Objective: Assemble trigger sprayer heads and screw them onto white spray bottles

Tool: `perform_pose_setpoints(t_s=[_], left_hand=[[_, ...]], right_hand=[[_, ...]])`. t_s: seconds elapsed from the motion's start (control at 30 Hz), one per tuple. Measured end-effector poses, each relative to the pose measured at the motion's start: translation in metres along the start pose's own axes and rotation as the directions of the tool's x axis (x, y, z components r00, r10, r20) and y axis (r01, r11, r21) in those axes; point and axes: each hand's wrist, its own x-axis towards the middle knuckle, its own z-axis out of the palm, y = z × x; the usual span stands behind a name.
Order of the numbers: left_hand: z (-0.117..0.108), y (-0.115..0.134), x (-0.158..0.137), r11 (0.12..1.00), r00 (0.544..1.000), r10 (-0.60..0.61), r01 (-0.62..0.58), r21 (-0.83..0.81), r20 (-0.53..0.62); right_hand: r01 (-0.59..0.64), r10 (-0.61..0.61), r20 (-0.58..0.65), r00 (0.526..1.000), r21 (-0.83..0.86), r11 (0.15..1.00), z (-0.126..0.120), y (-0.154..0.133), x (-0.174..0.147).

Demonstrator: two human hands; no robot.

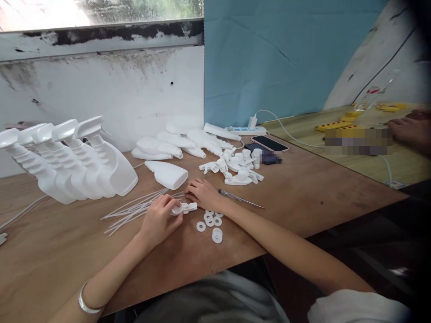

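Note:
My left hand (163, 217) is closed around a white spray trigger head (189, 207), its round collar facing up and its narrow end pointing right. Just beyond it, my right hand (203, 194) reaches over the ends of a bundle of thin white tubes (134, 211). Its fingers are bent down and pinch at the tube ends, partly hidden. Several flat white washers (201, 226) lie on the table below my right wrist. A screwdriver (240, 198) rests to the right of that hand. One empty white bottle (167, 174) lies behind the hands.
Several bottles with spray heads (101, 166) stand in a row at the left. Loose bottles (158, 146) and a heap of spray heads (240, 166) lie farther back. A phone (269, 143) and a power strip (247, 130) are behind them. Another person's hand (409, 132) is at far right.

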Motion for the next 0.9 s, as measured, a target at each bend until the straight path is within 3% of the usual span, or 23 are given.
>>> perform_pose_setpoints(t_s=[0.27, 0.4, 0.5, 0.57, 0.67, 0.8, 0.9], left_hand=[[0.006, -0.006, -0.002, 0.998, 0.999, -0.018, 0.016, -0.059, -0.033], [0.008, -0.006, -0.003, 0.998, 0.999, 0.002, -0.004, -0.059, -0.048], [0.008, -0.005, -0.004, 0.998, 0.997, 0.048, -0.050, -0.031, -0.053], [0.007, -0.004, -0.004, 0.998, 0.997, 0.058, -0.060, -0.027, -0.047], [0.007, -0.005, -0.003, 0.999, 0.998, 0.046, -0.047, -0.025, -0.041], [0.007, -0.006, -0.003, 0.998, 0.998, 0.043, -0.044, -0.037, -0.038], [0.007, -0.006, -0.004, 0.997, 0.999, 0.043, -0.045, -0.059, -0.025]], right_hand=[[-0.023, 0.026, -0.029, 0.999, 0.097, 0.995, 0.003, 0.001, 0.002], [-0.078, 0.107, -0.095, 0.990, 0.272, 0.959, -0.001, 0.002, 0.003], [-0.102, 0.180, -0.131, 0.975, 0.458, 0.883, -0.004, 0.001, 0.004], [-0.099, 0.221, -0.120, 0.968, 0.626, 0.774, -0.005, -0.001, 0.006], [-0.083, 0.264, -0.076, 0.961, 0.836, 0.542, -0.007, -0.005, 0.008], [-0.073, 0.303, -0.032, 0.952, 0.942, 0.328, -0.012, -0.009, 0.008], [-0.098, 0.287, 0.084, 0.954, 0.995, 0.035, -0.018, -0.013, 0.006]])
